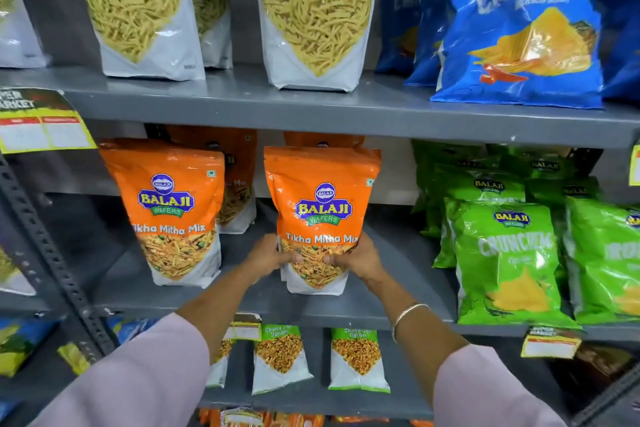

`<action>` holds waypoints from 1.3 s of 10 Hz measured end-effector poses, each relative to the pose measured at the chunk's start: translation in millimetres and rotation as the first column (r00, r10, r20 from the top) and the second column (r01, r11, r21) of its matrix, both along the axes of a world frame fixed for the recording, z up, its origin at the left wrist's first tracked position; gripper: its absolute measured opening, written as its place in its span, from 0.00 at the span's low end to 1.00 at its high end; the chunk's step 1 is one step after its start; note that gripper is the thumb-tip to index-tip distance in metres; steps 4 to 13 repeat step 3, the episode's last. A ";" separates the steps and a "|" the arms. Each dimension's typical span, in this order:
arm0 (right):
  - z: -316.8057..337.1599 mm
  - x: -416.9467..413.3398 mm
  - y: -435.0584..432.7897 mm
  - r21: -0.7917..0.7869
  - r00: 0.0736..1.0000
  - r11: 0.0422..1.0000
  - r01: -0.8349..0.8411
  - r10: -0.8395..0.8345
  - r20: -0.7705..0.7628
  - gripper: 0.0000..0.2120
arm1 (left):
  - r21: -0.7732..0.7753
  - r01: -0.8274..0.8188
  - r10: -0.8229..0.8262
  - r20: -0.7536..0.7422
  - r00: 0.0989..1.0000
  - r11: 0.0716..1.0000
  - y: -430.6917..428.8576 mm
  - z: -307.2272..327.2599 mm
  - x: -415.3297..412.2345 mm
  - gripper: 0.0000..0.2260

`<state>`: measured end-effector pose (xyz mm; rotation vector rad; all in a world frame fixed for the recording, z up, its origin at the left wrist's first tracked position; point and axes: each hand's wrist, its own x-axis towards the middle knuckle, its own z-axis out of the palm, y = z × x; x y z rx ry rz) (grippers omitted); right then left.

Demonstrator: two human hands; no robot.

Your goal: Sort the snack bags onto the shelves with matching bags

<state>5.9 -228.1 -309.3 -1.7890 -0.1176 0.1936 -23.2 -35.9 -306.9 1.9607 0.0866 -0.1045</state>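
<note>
Hands, left (268,255) and right (358,258), grip orange "Balaji Wafers Tikha Mitha Mix" bag (320,204); upright on shelf (398,291).

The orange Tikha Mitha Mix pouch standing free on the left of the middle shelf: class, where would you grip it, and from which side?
Grip the Tikha Mitha Mix pouch low, at both side edges, coming from the front. It stands upright on its flat base, face forward, with open shelf on either side. The left hand and right hand grip the matching pouch like that.

Orange snack bag (320,198), grey shelf (242,104), green bags (505,253)
</note>
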 end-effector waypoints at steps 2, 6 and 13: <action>6.8 -3.6 3.8 -0.040 0.997 0.996 -0.077 0.075 -0.036 0.38 | -0.004 0.023 -0.023 -0.035 0.999 1.000 5.2 -3.0 -0.5 0.23; 22.1 -12.9 4.4 0.004 0.999 1.000 0.021 -0.021 0.049 0.41 | 0.160 -0.103 0.093 0.071 0.993 0.982 5.7 0.7 -6.5 0.37; 22.1 -12.9 4.4 0.004 0.999 1.000 0.021 -0.021 0.049 0.41 | 0.160 -0.103 0.093 0.071 0.993 0.982 5.7 0.7 -6.5 0.37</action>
